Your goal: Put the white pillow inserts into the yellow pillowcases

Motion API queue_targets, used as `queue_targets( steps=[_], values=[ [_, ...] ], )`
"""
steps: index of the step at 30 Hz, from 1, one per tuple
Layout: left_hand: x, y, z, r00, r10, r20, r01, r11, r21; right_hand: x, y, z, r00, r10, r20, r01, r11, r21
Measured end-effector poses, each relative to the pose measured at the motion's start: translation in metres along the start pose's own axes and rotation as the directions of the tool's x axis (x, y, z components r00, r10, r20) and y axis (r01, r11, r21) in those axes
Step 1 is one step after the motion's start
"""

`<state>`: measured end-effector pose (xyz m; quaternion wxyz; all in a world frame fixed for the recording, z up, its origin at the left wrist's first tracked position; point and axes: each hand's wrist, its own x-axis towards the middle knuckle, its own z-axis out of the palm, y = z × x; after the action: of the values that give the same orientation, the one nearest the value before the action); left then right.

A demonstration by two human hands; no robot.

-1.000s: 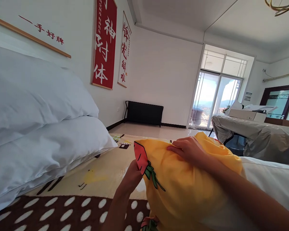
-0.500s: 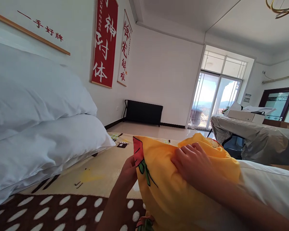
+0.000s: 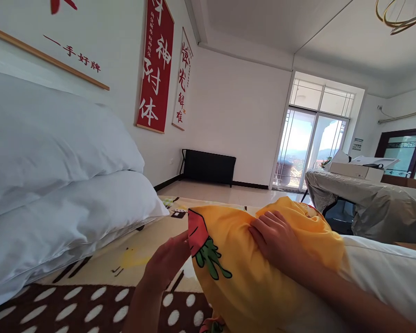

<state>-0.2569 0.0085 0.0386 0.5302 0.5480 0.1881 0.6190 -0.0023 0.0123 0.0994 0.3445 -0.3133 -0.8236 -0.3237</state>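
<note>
A yellow pillowcase [image 3: 242, 268] with a printed carrot at its corner is drawn partway over a white pillow [image 3: 381, 263], whose bare end shows at the right. My right hand [image 3: 275, 238] grips the bunched yellow cloth along the upper side, fingers curled into it. Beside the carrot corner is my left hand [image 3: 168, 259], its fingers stretched toward the cloth's edge. Their tips pass behind the corner and are hidden.
Two white pillows [image 3: 65, 185] lie stacked at the left on a patterned blanket [image 3: 100, 300]. A black folded piece of furniture [image 3: 208, 167] stands by the far wall. To the right is a plastic-covered table [image 3: 364, 189] with a white box [image 3: 357, 171] on it.
My left hand has drawn back left from the pillowcase corner, its fingers straightening. The corner has flattened, showing more of the carrot. My right hand keeps its hold, and the view has tilted up slightly.
</note>
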Motion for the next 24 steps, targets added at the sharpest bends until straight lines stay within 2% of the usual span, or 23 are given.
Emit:
queue_targets(
  steps=[1, 2, 7, 10, 12, 13, 15, 19, 24],
  values=[
    [-0.001, 0.002, 0.003, 0.999, 0.009, 0.045, -0.012, 0.997, 0.070, 0.001, 0.002, 0.001, 1.000, 0.016, -0.025, -0.016, 1.000, 0.010],
    [-0.002, 0.002, 0.006, 0.999, 0.021, 0.046, -0.028, 0.989, 0.146, 0.001, 0.005, 0.002, 0.999, 0.029, -0.043, -0.028, 0.999, 0.023],
    [0.006, -0.009, 0.037, 0.983, 0.081, -0.162, -0.011, 0.921, 0.390, 0.001, 0.007, 0.001, 1.000, 0.022, -0.012, -0.021, 0.997, 0.074],
    [0.006, -0.015, 0.055, 0.928, 0.254, -0.273, -0.037, 0.792, 0.610, -0.002, 0.001, -0.002, 0.997, -0.016, -0.074, 0.021, 0.997, 0.074],
    [0.004, -0.019, 0.064, 0.881, 0.379, -0.285, -0.061, 0.687, 0.724, -0.004, -0.002, -0.004, 0.992, -0.050, -0.115, 0.057, 0.997, 0.060],
    [0.003, -0.022, 0.067, 0.868, 0.411, -0.280, -0.074, 0.664, 0.744, -0.005, -0.002, -0.003, 0.991, -0.067, -0.118, 0.074, 0.996, 0.054],
    [0.003, -0.027, 0.071, 0.871, 0.409, -0.272, -0.107, 0.698, 0.708, -0.008, -0.002, 0.000, 0.991, -0.090, -0.100, 0.095, 0.994, 0.047],
    [0.010, -0.038, 0.070, 0.918, 0.289, -0.270, -0.104, 0.835, 0.540, -0.012, 0.004, 0.008, 0.995, -0.094, 0.014, 0.093, 0.995, 0.030],
    [0.018, -0.040, 0.065, 0.917, 0.228, -0.327, -0.073, 0.903, 0.424, -0.010, 0.020, 0.001, 0.983, -0.113, 0.143, 0.120, 0.992, -0.038]
  ],
)
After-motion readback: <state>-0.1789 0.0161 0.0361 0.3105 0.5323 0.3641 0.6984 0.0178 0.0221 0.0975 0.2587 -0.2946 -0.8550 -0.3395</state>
